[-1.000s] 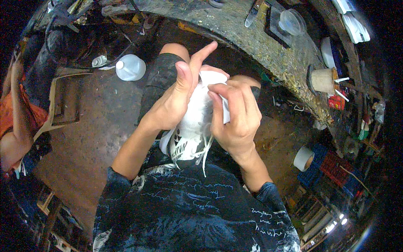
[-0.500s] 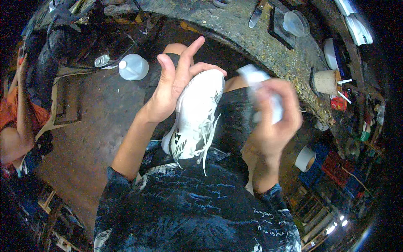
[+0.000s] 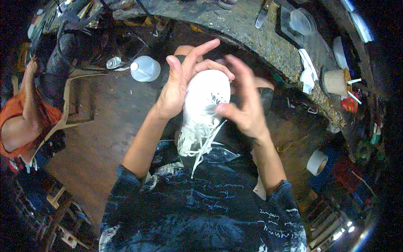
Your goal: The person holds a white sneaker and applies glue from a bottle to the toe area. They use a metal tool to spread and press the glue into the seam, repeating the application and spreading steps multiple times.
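Observation:
A white sneaker (image 3: 205, 90) with loose white laces stands toe-away over my lap. My left hand (image 3: 176, 86) holds it from the left side near the toe; its thumb and index finger stick out, while other fingers curl behind the toe. My right hand (image 3: 247, 105), somewhat blurred, is at the shoe's right side with fingers apart and nothing between them. Its thumb reaches the dark print on the upper, though I cannot tell whether it presses there. A crumpled white cloth (image 3: 308, 71) lies on the edge of the workbench (image 3: 239, 38).
A translucent jug (image 3: 145, 69) stands on the floor ahead, left of my hands. On the bench are a clear plastic tub (image 3: 302, 22), a knife (image 3: 262, 16) and a beige pot (image 3: 336, 82). A tape roll (image 3: 317, 163) is at right. Another person's arm (image 3: 29, 101) shows at left.
My right hand has let go of the white cloth, which now lies on the bench edge, and has moved left to the sneaker. The sneaker has turned slightly in my left hand.

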`<action>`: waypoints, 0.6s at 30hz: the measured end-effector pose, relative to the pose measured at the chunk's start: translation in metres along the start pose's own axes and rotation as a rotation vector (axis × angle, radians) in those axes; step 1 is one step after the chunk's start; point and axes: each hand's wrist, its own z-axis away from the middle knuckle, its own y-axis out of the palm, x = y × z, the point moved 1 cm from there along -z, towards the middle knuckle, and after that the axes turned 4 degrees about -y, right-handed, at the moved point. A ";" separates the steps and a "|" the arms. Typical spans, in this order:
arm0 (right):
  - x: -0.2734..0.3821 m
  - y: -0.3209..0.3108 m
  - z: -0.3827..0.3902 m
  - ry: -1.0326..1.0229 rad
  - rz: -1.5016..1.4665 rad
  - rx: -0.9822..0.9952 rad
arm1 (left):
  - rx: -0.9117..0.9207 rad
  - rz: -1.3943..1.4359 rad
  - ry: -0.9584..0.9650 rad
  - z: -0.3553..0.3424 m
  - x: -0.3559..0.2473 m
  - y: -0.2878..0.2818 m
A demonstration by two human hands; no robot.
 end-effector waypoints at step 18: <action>0.009 0.047 -0.008 -0.023 0.004 -0.050 | -0.005 -0.941 0.375 -0.016 -0.052 -0.006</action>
